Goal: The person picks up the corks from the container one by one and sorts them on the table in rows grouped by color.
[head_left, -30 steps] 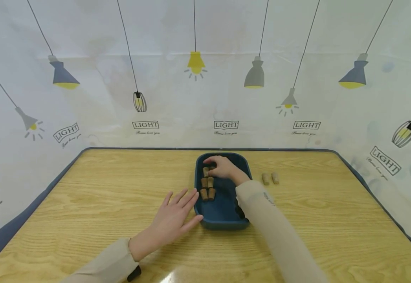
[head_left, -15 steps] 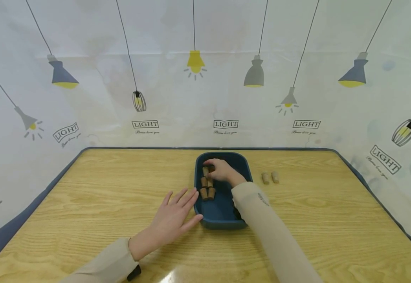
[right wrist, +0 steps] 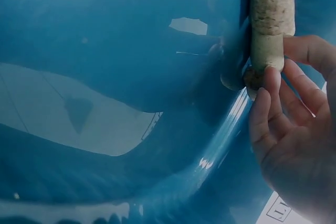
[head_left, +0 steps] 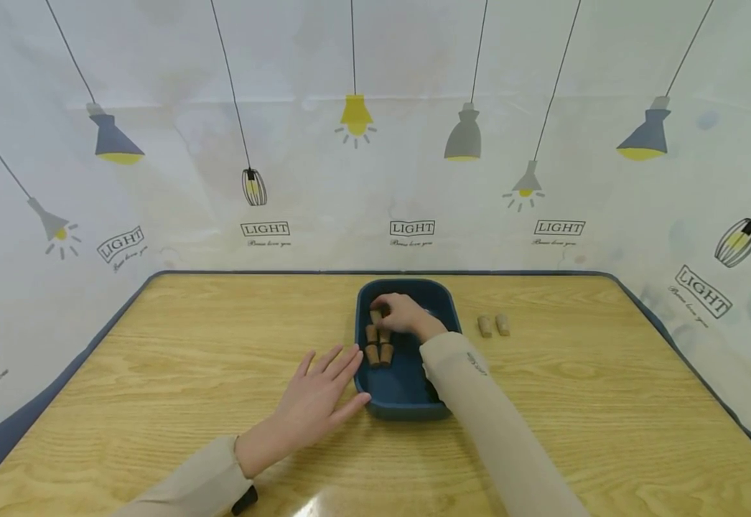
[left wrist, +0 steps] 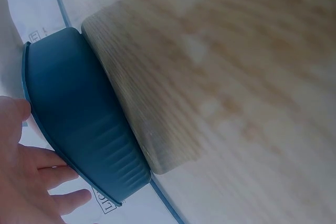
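A dark blue tray (head_left: 408, 411) stands on the wooden table with several tapered corks (head_left: 385, 354) in paired rows along its left side. My right hand (head_left: 404, 314) reaches into its far left part. In the right wrist view, thumb and fingers pinch a pale cork (right wrist: 268, 51) at the end of a line of corks (right wrist: 273, 6). Outside the tray, my left hand (head_left: 314, 395) lies with straight, spread fingers, their tips touching the left rim. The left wrist view shows these fingers against the tray wall (left wrist: 79, 103). Part of the far corks is hidden behind the right hand.
Two light corks (head_left: 494, 325) stand on the table to the right of the tray. A white wall sheet printed with lamps (head_left: 463, 133) rises behind the table's dark far edge. My right sleeve (head_left: 492, 416) crosses over the tray's right rim.
My right hand has shifted slightly nearer within the tray, and its forearm has swung a little to the left. The left hand and the tray have stayed in place.
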### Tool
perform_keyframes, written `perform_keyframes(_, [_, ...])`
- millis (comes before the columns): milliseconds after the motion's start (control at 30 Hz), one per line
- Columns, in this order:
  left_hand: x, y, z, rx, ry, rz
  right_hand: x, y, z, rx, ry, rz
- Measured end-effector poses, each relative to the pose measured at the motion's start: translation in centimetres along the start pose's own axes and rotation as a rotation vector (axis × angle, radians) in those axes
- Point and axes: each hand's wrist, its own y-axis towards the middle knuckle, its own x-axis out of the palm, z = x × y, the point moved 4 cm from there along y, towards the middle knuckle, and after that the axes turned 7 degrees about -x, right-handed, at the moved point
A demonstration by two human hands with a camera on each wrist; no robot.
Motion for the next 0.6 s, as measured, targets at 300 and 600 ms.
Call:
perform_keyframes(300, [0.06, 0.02, -0.08, 0.007, 0.0, 0.001, -0.05, 0.11, -0.19, 0.042, -0.022, -0.033])
perform_keyframes(600, [0.19, -0.01, -0.14, 0.015, -0.001, 0.003, 0.05, 0.12, -0.11, 0.038, -0.057, -0.017])
